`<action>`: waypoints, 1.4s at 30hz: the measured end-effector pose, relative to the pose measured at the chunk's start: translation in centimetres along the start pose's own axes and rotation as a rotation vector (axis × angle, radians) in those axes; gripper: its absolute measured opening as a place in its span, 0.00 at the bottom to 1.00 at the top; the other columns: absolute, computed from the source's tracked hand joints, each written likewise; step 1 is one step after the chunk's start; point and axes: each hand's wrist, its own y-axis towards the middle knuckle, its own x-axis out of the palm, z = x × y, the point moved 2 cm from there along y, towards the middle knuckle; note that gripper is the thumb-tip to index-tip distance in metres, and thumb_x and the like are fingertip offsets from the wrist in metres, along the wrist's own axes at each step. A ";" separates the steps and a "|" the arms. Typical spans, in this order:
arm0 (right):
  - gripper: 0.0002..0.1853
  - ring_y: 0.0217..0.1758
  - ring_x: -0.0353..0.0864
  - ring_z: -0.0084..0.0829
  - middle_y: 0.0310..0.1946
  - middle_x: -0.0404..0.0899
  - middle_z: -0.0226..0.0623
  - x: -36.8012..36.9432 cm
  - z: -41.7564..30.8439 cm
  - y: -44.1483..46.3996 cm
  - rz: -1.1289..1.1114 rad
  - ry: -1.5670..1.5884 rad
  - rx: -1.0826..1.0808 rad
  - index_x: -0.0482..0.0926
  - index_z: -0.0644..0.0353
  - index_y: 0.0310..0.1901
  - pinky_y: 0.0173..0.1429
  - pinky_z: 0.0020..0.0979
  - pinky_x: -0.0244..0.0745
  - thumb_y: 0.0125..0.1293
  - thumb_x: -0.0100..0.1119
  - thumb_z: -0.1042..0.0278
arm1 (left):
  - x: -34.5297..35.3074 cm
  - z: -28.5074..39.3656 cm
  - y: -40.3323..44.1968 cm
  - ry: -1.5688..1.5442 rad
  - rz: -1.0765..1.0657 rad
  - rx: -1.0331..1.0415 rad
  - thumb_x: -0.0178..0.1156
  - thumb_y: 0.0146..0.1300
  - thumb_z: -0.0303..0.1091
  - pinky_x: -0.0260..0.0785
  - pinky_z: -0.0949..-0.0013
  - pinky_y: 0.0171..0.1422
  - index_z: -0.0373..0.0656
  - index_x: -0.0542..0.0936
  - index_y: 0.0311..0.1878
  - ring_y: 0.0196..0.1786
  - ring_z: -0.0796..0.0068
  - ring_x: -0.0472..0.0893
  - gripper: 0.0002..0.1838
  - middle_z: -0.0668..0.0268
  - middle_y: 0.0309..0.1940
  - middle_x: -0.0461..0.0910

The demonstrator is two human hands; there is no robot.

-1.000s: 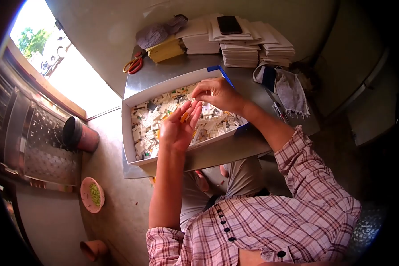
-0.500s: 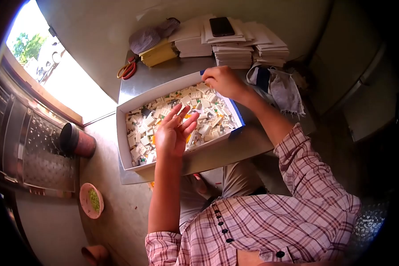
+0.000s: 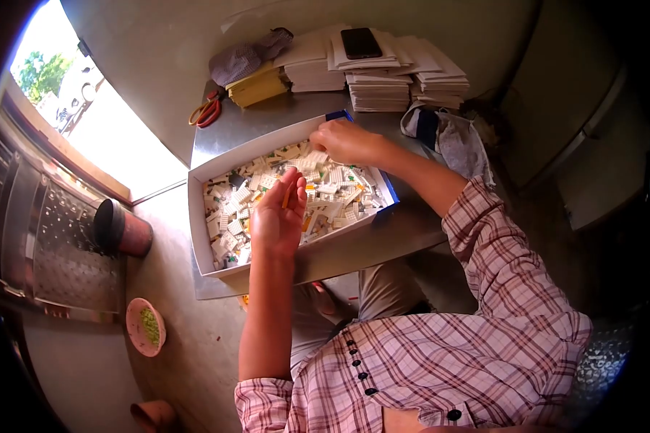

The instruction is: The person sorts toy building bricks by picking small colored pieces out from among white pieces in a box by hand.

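Observation:
A shallow white cardboard box (image 3: 227, 160) with blue corners holds many loose toy building bricks (image 3: 332, 191), mostly white, with some orange, green and grey ones. My left hand (image 3: 278, 216) is above the near side of the box, palm up, with its fingers curled inward. An orange sliver shows between those fingers, but I cannot tell whether it is a held brick. At the far right part of the box, my right hand (image 3: 345, 141) reaches over the rim with its fingers bent together and pointing down at the bricks. Its fingertips are partly hidden.
The box rests on a metal table (image 3: 267, 123). Behind it are red-handled scissors (image 3: 207, 112), yellow packets (image 3: 256, 86), stacked white paper (image 3: 383, 90), a phone (image 3: 361, 43) and cloth (image 3: 458, 141). A pink bowl (image 3: 144, 328) and a dark-and-red container (image 3: 123, 227) are at left.
My right hand has moved left from the box's far corner to over the bricks. The spread fingers of my left hand have curled inward.

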 end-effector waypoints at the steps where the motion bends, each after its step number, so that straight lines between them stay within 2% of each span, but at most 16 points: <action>1: 0.06 0.35 0.82 0.42 0.30 0.80 0.48 -0.4 -0.3 -0.2 -0.034 0.128 -0.009 0.80 0.66 0.31 0.39 0.34 0.76 0.48 0.58 0.79 | 0.0 0.0 0.1 0.003 0.010 -0.002 0.47 0.71 0.32 0.73 0.70 0.59 0.27 0.68 0.59 0.54 0.66 0.76 0.19 0.54 0.53 0.75; 3: 0.06 0.34 0.81 0.36 0.30 0.80 0.44 -0.8 -0.4 -0.6 -0.051 0.240 0.062 0.79 0.65 0.32 0.39 0.33 0.75 0.50 0.57 0.80 | 0.3 -0.1 0.0 -0.013 0.022 -0.023 0.47 0.71 0.32 0.73 0.70 0.58 0.29 0.68 0.59 0.51 0.67 0.78 0.18 0.56 0.51 0.76; 7: 0.05 0.33 0.79 0.26 0.28 0.81 0.37 -1.2 -0.1 -1.0 0.112 0.555 0.063 0.79 0.66 0.33 0.39 0.30 0.73 0.54 0.58 0.78 | -2.2 0.0 0.9 -0.129 -0.299 -0.119 0.46 0.71 0.31 0.74 0.70 0.56 0.33 0.67 0.60 0.46 0.69 0.80 0.18 0.58 0.50 0.77; 9: 0.05 0.33 0.79 0.24 0.29 0.81 0.35 -1.5 -0.6 -1.1 0.071 0.624 0.041 0.79 0.65 0.34 0.39 0.29 0.73 0.55 0.58 0.77 | -2.9 -0.1 1.3 -0.152 -0.402 -0.132 0.46 0.71 0.31 0.75 0.70 0.55 0.35 0.67 0.61 0.45 0.70 0.81 0.18 0.58 0.50 0.78; 12: 0.07 0.34 0.79 0.24 0.30 0.81 0.35 -2.9 -2.2 -1.4 0.005 0.649 0.030 0.80 0.65 0.37 0.41 0.27 0.73 0.56 0.59 0.76 | 0.1 0.1 -0.3 0.019 -0.046 -0.035 0.45 0.71 0.30 0.75 0.70 0.55 0.33 0.66 0.61 0.50 0.67 0.80 0.18 0.54 0.51 0.77; 16: 0.07 0.37 0.80 0.24 0.32 0.82 0.36 -4.2 -3.7 -1.4 0.033 0.555 0.001 0.80 0.65 0.39 0.44 0.25 0.74 0.58 0.60 0.75 | 1.0 0.1 -0.5 0.012 0.020 0.001 0.45 0.71 0.29 0.75 0.68 0.57 0.30 0.67 0.59 0.55 0.62 0.77 0.17 0.49 0.53 0.75; 22: 0.06 0.36 0.80 0.23 0.33 0.82 0.36 -4.5 -8.1 -2.1 -0.077 0.959 -0.027 0.80 0.65 0.39 0.45 0.26 0.75 0.60 0.60 0.75 | -0.1 0.0 0.2 -0.061 -0.060 -0.017 0.49 0.69 0.32 0.73 0.64 0.60 0.28 0.71 0.52 0.55 0.60 0.77 0.16 0.49 0.52 0.75; 24: 0.07 0.36 0.80 0.22 0.31 0.82 0.36 -4.5 -8.2 -1.8 0.038 0.819 -0.104 0.80 0.64 0.40 0.43 0.26 0.75 0.62 0.59 0.72 | -0.3 0.1 0.1 -0.101 -0.101 -0.010 0.50 0.69 0.33 0.73 0.64 0.60 0.29 0.72 0.50 0.56 0.59 0.76 0.16 0.50 0.52 0.75; 25: 0.07 0.35 0.80 0.22 0.31 0.82 0.36 -4.5 -7.7 -1.6 0.056 0.760 -0.089 0.80 0.64 0.40 0.42 0.26 0.75 0.62 0.59 0.71 | 0.3 0.0 -0.3 -0.086 0.060 0.013 0.50 0.69 0.33 0.75 0.70 0.49 0.31 0.74 0.46 0.48 0.66 0.78 0.13 0.56 0.44 0.78; 29: 0.09 0.34 0.81 0.26 0.30 0.83 0.37 -2.4 -5.9 -1.9 -0.146 0.578 -0.008 0.81 0.62 0.42 0.41 0.28 0.74 0.61 0.59 0.69 | -0.7 0.2 -0.3 -0.236 0.112 0.110 0.50 0.68 0.35 0.62 0.78 0.29 0.39 0.73 0.45 0.29 0.77 0.69 0.09 0.66 0.32 0.73; 31: 0.11 0.37 0.82 0.32 0.33 0.83 0.39 -1.1 -4.8 -1.8 -0.224 0.488 -0.044 0.81 0.61 0.43 0.43 0.30 0.74 0.59 0.59 0.71 | -1.0 0.3 -0.3 -0.246 0.064 0.110 0.50 0.69 0.33 0.60 0.79 0.28 0.40 0.71 0.46 0.29 0.78 0.68 0.09 0.66 0.31 0.72; 35: 0.11 0.46 0.79 0.39 0.41 0.80 0.43 0.0 -1.1 -1.1 -0.035 0.406 0.163 0.82 0.61 0.43 0.51 0.36 0.73 0.59 0.56 0.73 | -0.9 0.3 -0.5 -0.227 0.035 0.129 0.49 0.69 0.31 0.58 0.81 0.27 0.38 0.69 0.52 0.28 0.80 0.67 0.12 0.67 0.31 0.71; 38: 0.10 0.43 0.81 0.43 0.38 0.82 0.47 0.2 0.7 -1.4 0.174 0.206 0.142 0.82 0.63 0.38 0.48 0.38 0.74 0.54 0.55 0.78 | -0.4 1.1 -1.2 -0.215 0.031 0.088 0.49 0.69 0.30 0.59 0.82 0.28 0.36 0.66 0.60 0.28 0.81 0.67 0.18 0.66 0.32 0.72; 39: 0.09 0.42 0.81 0.45 0.36 0.82 0.48 0.1 0.5 -1.6 0.180 0.190 0.156 0.82 0.63 0.36 0.47 0.39 0.75 0.53 0.54 0.79 | 0.0 1.5 -1.5 -0.208 0.071 0.095 0.49 0.68 0.28 0.64 0.82 0.30 0.34 0.63 0.63 0.29 0.80 0.68 0.21 0.66 0.33 0.72; 40: 0.09 0.41 0.82 0.45 0.35 0.82 0.48 0.1 0.7 -1.6 0.177 0.201 0.154 0.82 0.63 0.35 0.46 0.38 0.75 0.53 0.54 0.79 | -0.5 2.1 -1.3 -0.184 0.019 0.122 0.48 0.68 0.27 0.70 0.80 0.35 0.33 0.64 0.62 0.32 0.77 0.72 0.20 0.64 0.36 0.74; 42: 0.08 0.40 0.82 0.45 0.34 0.82 0.47 0.2 1.1 -1.6 0.171 0.221 0.151 0.82 0.63 0.34 0.45 0.38 0.75 0.53 0.54 0.79 | -0.1 3.4 -1.6 -0.192 0.017 0.107 0.46 0.68 0.25 0.70 0.80 0.34 0.34 0.69 0.56 0.35 0.75 0.77 0.15 0.62 0.38 0.77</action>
